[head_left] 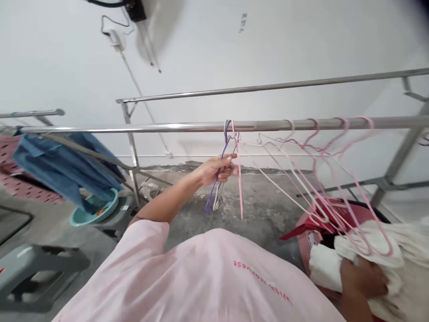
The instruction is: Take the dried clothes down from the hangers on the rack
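My left hand [214,171] is closed around a purple hanger [210,197] and a whitish hanger [217,197] that hang from the front rail. Its fingertips reach a pink hanger [240,188] just to the right, seen nearly edge-on. At the lower right, my right hand [363,277] grips a bunched cream-white cloth garment [368,237], partly hidden under hanging hangers. More pink and white hangers [348,179] hang on the rail above that garment.
Metal rails [187,128] cross in front of a white wall. A pink tub [303,250] with clothes stands below right. At left are hanging blue jeans [67,156], a turquoise basin [83,218] and a grey stool [36,268].
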`<state>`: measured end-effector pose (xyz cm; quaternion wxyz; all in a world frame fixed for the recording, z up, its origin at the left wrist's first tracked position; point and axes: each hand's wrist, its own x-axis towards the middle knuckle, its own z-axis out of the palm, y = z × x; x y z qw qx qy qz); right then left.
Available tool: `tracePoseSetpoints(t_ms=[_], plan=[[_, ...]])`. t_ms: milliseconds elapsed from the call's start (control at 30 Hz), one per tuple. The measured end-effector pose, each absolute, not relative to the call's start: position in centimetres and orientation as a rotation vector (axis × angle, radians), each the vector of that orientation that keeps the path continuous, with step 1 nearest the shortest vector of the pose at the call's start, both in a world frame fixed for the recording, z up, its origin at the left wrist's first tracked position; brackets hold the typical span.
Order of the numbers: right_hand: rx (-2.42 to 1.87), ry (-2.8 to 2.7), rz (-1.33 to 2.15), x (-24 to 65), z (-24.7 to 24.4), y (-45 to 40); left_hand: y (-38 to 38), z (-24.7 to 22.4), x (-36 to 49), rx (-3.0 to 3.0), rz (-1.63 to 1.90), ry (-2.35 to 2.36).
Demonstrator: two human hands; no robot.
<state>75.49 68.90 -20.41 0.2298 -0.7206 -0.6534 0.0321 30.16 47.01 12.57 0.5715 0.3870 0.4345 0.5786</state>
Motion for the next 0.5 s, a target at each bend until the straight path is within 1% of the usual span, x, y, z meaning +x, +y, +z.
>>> tracePoseSetpoints(t_ms=[100,200,500], plan=[[-2.005,-1.761,0.128,75.8,-21.0,68.8,52.3,12.1,33.0,0.911,1.266,0.967],[-1.971,-1.796,0.066,75.9,-20.8,68.5,57.6,12.0,36.3,0.908,1.178,0.937],[-1.951,-1.832,0.074,75.3,-20.7,68.8,71.0,13.6,49.0,0.865,0.982,0.967]])
